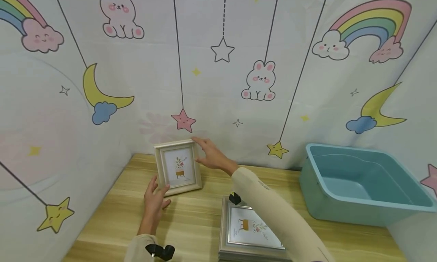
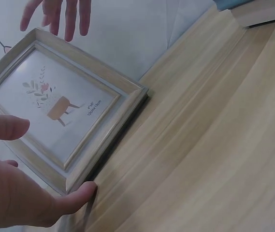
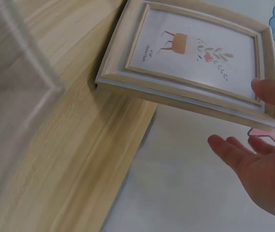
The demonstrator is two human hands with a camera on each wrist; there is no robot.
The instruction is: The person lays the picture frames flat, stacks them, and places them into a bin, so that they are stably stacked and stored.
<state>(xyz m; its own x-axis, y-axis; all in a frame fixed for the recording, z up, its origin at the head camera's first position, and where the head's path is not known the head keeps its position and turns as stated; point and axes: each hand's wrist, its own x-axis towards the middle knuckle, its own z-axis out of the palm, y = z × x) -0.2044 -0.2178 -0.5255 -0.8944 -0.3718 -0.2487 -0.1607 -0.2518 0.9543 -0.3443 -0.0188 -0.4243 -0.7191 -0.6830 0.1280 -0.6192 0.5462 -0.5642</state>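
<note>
A cream picture frame [image 1: 179, 167] with a plant-in-pot print stands upright on the wooden table, leaning slightly back. At its lower left corner is my left hand [image 1: 155, 201], fingers spread apart; in the left wrist view a fingertip [image 2: 86, 191] lies right at the frame's bottom edge. My right hand [image 1: 213, 153] is by the upper right corner, its fingers extended and spread. In the right wrist view one digit [image 3: 267, 91] overlaps the front of that corner, while the other fingers [image 3: 229, 150] stand off to the side.
Nearer me on the table [image 1: 191, 220] lies a stack of silver-toned frames [image 1: 235, 231], the top one face up with a similar print, partly hidden by my right sleeve. A blue-green plastic bin [image 1: 341, 205] stands at the right. A cartoon-printed backdrop [image 1: 218, 91] rises behind.
</note>
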